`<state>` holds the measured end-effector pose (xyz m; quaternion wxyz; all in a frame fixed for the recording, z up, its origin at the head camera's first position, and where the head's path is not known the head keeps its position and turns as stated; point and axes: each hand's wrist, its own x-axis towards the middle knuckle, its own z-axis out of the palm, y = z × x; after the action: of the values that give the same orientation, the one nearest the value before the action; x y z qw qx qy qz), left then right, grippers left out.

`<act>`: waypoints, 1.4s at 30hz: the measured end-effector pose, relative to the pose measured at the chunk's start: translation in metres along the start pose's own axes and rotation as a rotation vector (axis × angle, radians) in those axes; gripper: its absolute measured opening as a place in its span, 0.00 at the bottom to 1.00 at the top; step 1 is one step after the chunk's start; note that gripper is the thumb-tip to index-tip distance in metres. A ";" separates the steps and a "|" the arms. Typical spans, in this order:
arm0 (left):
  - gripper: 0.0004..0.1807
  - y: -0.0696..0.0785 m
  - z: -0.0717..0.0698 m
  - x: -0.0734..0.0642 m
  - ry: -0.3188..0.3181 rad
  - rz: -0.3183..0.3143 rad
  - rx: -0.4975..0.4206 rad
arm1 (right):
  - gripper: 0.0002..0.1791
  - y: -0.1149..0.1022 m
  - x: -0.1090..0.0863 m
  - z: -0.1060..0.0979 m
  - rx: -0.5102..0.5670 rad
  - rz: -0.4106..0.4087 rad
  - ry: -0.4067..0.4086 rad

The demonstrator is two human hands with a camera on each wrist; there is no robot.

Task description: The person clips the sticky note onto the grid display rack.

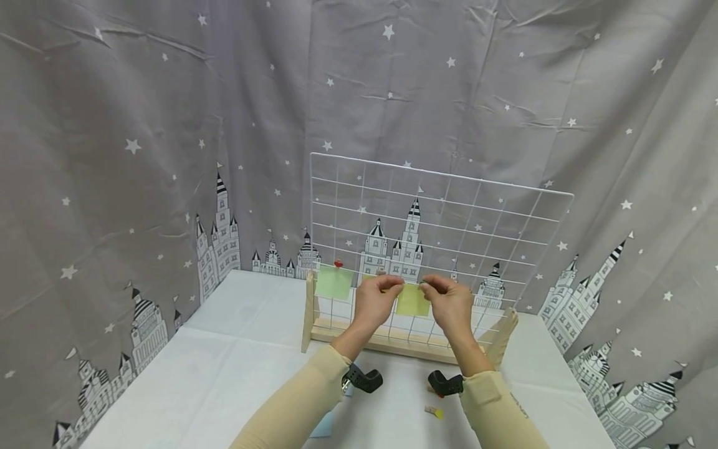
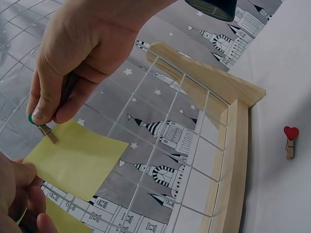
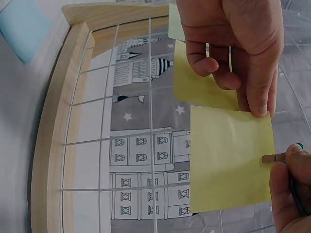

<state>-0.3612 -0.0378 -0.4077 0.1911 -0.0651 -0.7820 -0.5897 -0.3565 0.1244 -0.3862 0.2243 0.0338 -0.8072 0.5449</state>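
Note:
A yellow paper note (image 1: 413, 300) lies against the white wire grid (image 1: 443, 206). My left hand (image 1: 374, 302) pinches the note's upper left edge between thumb and finger. At its upper right edge, my right hand (image 1: 453, 307) pinches a small wooden clothespin (image 2: 50, 133) with a green end. The clothespin's tip overlaps the note; whether it also clips a grid wire, I cannot tell. Beside it, partly behind my left hand, hangs another yellow note (image 3: 204, 85). Farther left, a pale green note (image 1: 333, 284) hangs under a red heart clothespin (image 1: 338, 264).
The grid stands in a wooden base (image 1: 387, 345) on a white-covered table (image 1: 224, 349). Near the front lie a yellow-ended clothespin (image 1: 433, 411), a red heart clothespin (image 2: 290, 142) and blue paper (image 1: 322, 426). A grey curtain (image 1: 269, 112) with stars and castles hangs behind.

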 end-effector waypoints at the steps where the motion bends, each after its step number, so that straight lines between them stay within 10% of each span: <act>1: 0.05 0.001 0.000 0.000 0.002 -0.001 0.002 | 0.07 -0.001 0.000 0.000 -0.003 0.002 0.000; 42: 0.07 0.000 -0.003 -0.007 0.044 0.026 0.033 | 0.07 0.002 -0.002 0.005 0.071 -0.067 0.075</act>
<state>-0.3544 -0.0394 -0.4095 0.2172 -0.0591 -0.7863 -0.5754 -0.3572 0.1201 -0.3903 0.2712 0.0484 -0.7767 0.5664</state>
